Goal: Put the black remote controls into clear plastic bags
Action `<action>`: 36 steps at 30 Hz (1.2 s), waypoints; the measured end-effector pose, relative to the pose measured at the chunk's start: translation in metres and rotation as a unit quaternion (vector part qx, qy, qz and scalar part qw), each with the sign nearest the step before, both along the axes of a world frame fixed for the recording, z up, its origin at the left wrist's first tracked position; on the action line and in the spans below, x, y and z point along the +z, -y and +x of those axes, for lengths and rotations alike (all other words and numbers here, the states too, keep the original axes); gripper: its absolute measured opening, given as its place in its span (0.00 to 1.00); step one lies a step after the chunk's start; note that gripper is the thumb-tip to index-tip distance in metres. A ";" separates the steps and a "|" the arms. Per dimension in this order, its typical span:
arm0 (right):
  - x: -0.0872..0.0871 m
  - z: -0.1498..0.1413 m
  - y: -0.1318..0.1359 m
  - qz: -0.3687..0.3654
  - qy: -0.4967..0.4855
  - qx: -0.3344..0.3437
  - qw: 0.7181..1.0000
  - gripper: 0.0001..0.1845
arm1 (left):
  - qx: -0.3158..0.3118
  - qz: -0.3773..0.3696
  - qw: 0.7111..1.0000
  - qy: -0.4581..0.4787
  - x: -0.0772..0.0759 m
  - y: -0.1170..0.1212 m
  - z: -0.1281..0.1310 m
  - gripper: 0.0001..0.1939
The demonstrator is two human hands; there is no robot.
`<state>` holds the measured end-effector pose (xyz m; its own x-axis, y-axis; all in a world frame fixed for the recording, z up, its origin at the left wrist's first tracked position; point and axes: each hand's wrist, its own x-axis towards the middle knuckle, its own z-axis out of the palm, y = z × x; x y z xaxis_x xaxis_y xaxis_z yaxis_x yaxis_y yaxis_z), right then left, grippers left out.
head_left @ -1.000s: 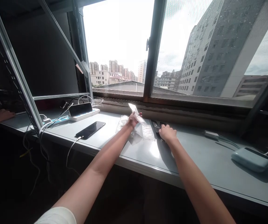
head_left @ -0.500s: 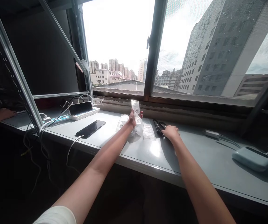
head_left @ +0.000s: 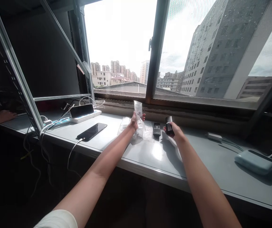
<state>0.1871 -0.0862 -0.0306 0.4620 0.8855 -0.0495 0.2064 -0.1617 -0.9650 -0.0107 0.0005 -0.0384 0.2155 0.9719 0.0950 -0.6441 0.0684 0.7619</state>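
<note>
Bag and cylinder near the centre of the frame, over a pale table. The left forearm rises diagonally from the lower left, a white sleeve cut off at the bottom edge. The left hand stands on edge, thumb uppermost, gripping the clear bag, whose free end points upward; fingertips show beyond its right side, the remaining finger lengths being hidden behind it. The right forearm slants in from the lower right, and the right hand is curled around the black cylinder from the right, with fingertips just visible at the far side. The cylinder tilts, its upper end leaning left; the hand covers part of it, and whether it touches the table cannot be told. Between the two hands, apart from both, lies a remote. A wrapper lies just left of the remote; glare obscures its outline, and whether it joins the bag is unclear. A clear packet, left of the left hand, is partly hidden by the wrist, its contents hard to make out. Left of centre lies a phone. At the far left, another person's hand rests on the table in shadow, its arm cut off by the frame
</note>
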 end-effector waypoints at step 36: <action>-0.005 -0.013 0.000 0.243 -0.212 0.135 0.937 0.25 | 0.004 0.000 1.000 -0.025 0.003 0.006 0.000 0.27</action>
<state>0.1741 -0.0860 -0.0360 0.2486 0.9325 0.2620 -0.2425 0.3218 -0.9152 -0.0106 -0.0053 -0.0354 0.2127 0.9735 0.0836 -0.6053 0.0641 0.7934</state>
